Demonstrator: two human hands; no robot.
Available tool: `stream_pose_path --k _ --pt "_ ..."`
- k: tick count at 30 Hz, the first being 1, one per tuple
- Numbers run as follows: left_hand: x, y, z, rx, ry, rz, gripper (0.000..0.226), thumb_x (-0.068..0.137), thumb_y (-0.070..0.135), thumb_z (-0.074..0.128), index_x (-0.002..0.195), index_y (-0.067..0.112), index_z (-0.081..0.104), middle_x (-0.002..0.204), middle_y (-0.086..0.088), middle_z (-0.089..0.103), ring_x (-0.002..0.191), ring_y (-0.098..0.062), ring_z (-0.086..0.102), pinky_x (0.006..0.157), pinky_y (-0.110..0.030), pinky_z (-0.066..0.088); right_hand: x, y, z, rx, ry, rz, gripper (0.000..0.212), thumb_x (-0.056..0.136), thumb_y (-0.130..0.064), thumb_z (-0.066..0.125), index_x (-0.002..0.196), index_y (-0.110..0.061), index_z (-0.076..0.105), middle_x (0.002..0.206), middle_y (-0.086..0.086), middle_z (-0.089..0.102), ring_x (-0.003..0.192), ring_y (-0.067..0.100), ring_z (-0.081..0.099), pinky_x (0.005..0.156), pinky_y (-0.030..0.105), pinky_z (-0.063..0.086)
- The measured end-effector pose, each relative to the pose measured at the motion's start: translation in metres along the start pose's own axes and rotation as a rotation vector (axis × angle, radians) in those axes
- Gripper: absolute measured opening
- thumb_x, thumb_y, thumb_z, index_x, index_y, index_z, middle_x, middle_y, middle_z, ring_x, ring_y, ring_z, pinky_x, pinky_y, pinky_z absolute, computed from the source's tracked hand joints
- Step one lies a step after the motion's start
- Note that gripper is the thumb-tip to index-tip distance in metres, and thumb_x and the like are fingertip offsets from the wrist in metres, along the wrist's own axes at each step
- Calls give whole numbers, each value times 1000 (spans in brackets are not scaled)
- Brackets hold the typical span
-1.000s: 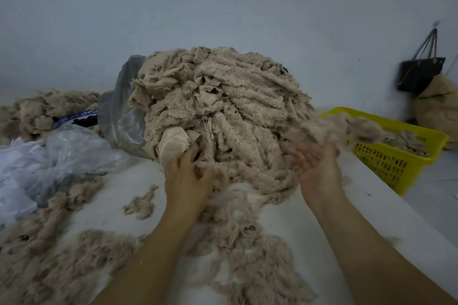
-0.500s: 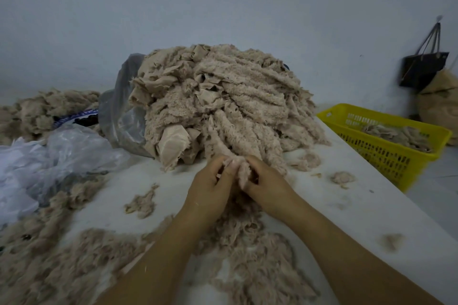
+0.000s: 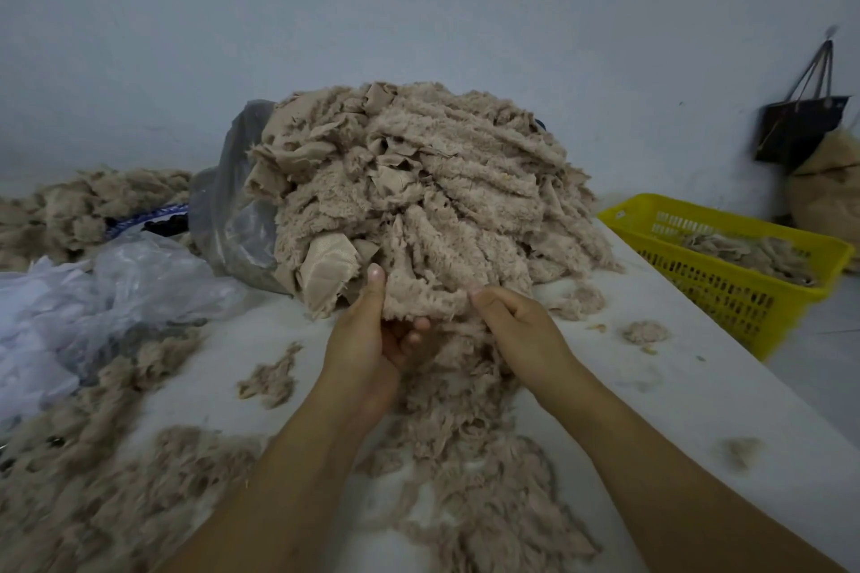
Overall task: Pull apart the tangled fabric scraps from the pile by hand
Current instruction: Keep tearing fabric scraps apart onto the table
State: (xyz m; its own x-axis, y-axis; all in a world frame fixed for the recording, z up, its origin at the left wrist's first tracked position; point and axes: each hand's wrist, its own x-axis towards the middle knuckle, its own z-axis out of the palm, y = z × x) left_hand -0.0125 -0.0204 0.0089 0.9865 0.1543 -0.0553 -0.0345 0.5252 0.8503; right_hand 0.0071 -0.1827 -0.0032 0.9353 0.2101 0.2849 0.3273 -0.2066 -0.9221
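A big pile of tangled beige fleecy fabric scraps [image 3: 433, 191] spills from a grey plastic bag onto the white table [image 3: 675, 395]. At the pile's front edge, my left hand [image 3: 372, 340] grips a fleecy scrap [image 3: 419, 298], thumb on top and fingers curled under it. My right hand [image 3: 516, 330] pinches the same scrap at its right end, fingers curled. Both hands sit close together, just below the pile. Loose torn scraps [image 3: 465, 456] lie under and in front of my hands.
A yellow plastic basket [image 3: 744, 288] holding several scraps stands at the table's right edge. Crumpled clear plastic bags [image 3: 116, 293] lie at left. More fleece fluff [image 3: 83, 489] covers the near left. A dark bag [image 3: 800, 126] hangs on the right wall.
A second ago my right hand was out to the right with fluff by the basket. It came back to the pile, and both hands now hold a wider scrap, slightly farther apart.
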Motion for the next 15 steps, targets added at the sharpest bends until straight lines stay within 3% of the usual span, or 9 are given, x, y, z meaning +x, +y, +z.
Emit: stream_pose_path --k 3,7,9,11,13,15 --pt "2 1 -3 -70 1 -52 36 99 41 54 106 10 70 83 -3 76 58 -10 66 45 -20 51 3 5 -2 7 -61 -11 37 101 -36 47 66 -29 44 57 -12 34 50 6 29 47 13 28" --pt "3 7 -7 -351 -102 -145 38 101 34 49 114 2 65 101 -16 74 78 -17 73 50 -21 57 2 8 4 -168 -158 -46 29 101 -31 47 73 -29 49 59 -17 45 51 2 36 48 12 32" --pt "5 9 -9 -464 -113 -147 34 104 31 44 101 3 64 81 -14 72 65 -15 72 46 -18 54 3 6 5 -277 -119 -92 33 102 -33 47 70 -30 45 61 -20 48 51 0 39 50 14 33" --pt "9 13 -14 -541 -97 -115 32 106 26 39 88 10 58 60 -3 59 46 -5 58 39 -11 44 6 4 -3 -255 24 -73 37 103 -37 47 68 -24 39 57 -18 44 49 3 35 47 16 31" --pt "13 19 -18 -586 -91 -71 40 106 25 36 80 12 64 57 3 52 41 0 49 35 -9 37 7 5 -17 -141 202 16 45 102 -43 46 69 -13 39 53 -10 37 46 7 29 44 16 29" --pt "12 20 -20 -596 -105 -82 41 100 23 43 71 11 68 57 3 52 41 0 48 33 -11 37 6 10 -25 -118 242 75 52 101 -48 45 71 -6 52 54 -5 44 46 12 37 45 13 33"
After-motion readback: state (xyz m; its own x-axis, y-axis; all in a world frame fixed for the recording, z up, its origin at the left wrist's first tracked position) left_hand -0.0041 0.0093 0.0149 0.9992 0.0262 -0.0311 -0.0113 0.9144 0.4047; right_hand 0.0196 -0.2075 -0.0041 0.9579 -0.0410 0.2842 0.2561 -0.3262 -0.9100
